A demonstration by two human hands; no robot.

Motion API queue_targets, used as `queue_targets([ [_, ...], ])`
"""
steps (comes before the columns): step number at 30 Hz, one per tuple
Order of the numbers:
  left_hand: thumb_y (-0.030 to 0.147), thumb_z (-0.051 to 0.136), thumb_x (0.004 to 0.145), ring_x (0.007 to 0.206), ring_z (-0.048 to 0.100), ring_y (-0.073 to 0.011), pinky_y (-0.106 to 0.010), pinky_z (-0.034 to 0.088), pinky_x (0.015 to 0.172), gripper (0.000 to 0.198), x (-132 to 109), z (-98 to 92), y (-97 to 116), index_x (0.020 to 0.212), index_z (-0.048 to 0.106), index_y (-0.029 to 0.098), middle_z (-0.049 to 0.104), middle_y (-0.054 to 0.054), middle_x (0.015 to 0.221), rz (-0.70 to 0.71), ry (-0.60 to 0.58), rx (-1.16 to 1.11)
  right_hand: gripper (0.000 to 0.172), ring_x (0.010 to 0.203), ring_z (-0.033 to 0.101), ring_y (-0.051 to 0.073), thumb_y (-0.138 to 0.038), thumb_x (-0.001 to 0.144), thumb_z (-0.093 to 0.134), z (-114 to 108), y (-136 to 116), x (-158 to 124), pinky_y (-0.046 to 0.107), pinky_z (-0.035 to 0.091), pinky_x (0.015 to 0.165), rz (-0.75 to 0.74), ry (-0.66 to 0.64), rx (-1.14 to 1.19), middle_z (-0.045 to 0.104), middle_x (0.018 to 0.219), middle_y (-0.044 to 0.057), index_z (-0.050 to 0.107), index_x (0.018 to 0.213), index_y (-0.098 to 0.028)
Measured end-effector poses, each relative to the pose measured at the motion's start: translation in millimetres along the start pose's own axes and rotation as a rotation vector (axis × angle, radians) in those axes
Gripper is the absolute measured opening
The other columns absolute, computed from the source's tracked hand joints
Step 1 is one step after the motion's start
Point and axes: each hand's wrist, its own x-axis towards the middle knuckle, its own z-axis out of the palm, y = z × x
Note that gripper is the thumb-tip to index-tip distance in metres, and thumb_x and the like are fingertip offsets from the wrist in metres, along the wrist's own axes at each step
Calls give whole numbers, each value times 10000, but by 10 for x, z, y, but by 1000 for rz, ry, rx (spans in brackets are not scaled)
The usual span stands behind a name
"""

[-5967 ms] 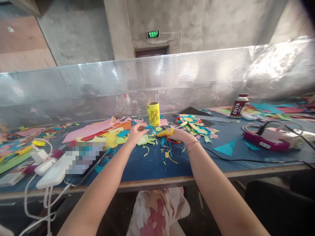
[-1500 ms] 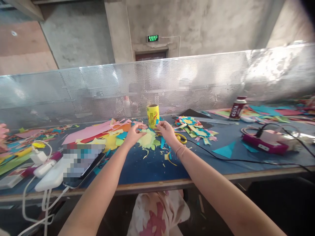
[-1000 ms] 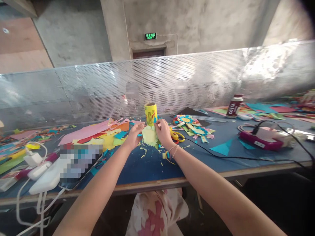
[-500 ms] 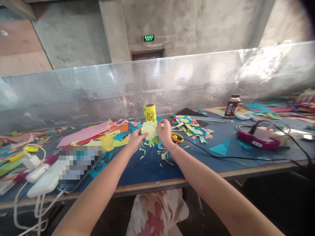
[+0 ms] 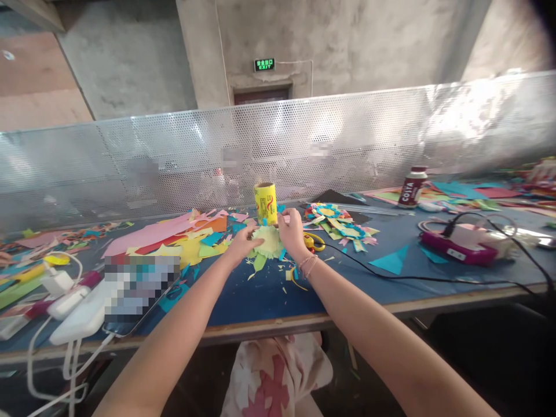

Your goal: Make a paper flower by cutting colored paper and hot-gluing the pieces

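Observation:
A pale green paper flower [image 5: 268,240] with a jagged edge is between my hands, just above the table. My left hand [image 5: 241,245] grips its left side, thumb on top and fingers at the rim. At the upper right edge, the fingers of my right hand [image 5: 292,231] are pinched together; what lies between them is too small to make out. A green paper tail [image 5: 258,264] hangs below the flower. Right behind stands a yellow tape-like cylinder [image 5: 266,204]. Yellow-handled scissors [image 5: 314,242] lie beside my right wrist, partly hidden by it.
Finished-looking paper rosettes [image 5: 332,217] lie to the right, with a maroon bottle [image 5: 412,188] and a purple power strip [image 5: 458,246] farther over. Coloured paper scraps [image 5: 186,246], a phone [image 5: 141,295] and a white power bank [image 5: 80,318] cover the left. A perforated metal screen [image 5: 174,165] borders the back.
The paper flower has tipped down and sits slightly lower, showing more of the green tail beneath it. Both hands stay nearly in place, still close to its edges.

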Motion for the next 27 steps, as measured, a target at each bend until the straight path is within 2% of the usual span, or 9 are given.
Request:
queue_targets([
  [4,257,698,609,964,554,-213,-316,425,827,478,-26,3,54,1062,604,139,630,-74,971,29,-76,124,105,814,442,172,-302,806,446,-2,-4,-18,326,408,753,-41,-14,-22,467,832,37,418,761,-212],
  [10,226,682,629,977,551,-204,-310,423,833,397,-24,-2,78,1009,594,150,614,-67,971,18,-45,116,102,828,453,184,-300,802,457,-15,-11,2,366,439,763,-18,-2,3,472,834,47,429,762,-210],
  [15,188,719,581,828,583,-164,-264,460,681,408,-32,6,85,950,546,176,598,-47,926,-115,65,-31,135,822,495,186,-332,798,484,-29,-9,18,351,505,660,79,-37,117,452,922,75,463,796,-199],
  [19,161,737,556,700,587,-126,-226,450,584,450,-26,7,111,943,508,186,595,-23,848,-207,136,-236,156,745,530,157,-346,797,494,-22,43,33,369,513,683,122,-40,154,449,948,66,470,808,-193],
  [23,110,735,545,714,607,-136,-232,463,601,412,-1,-9,128,885,509,166,607,-22,783,-209,161,-414,187,667,546,123,-377,794,499,-4,105,47,346,514,647,155,-46,189,446,976,60,462,811,-194],
  [27,127,721,569,696,605,-119,-221,458,598,326,19,-30,120,784,479,164,599,-5,740,-186,229,-494,212,660,577,134,-398,787,513,0,130,54,308,506,575,180,-55,240,473,943,64,471,838,-196],
])
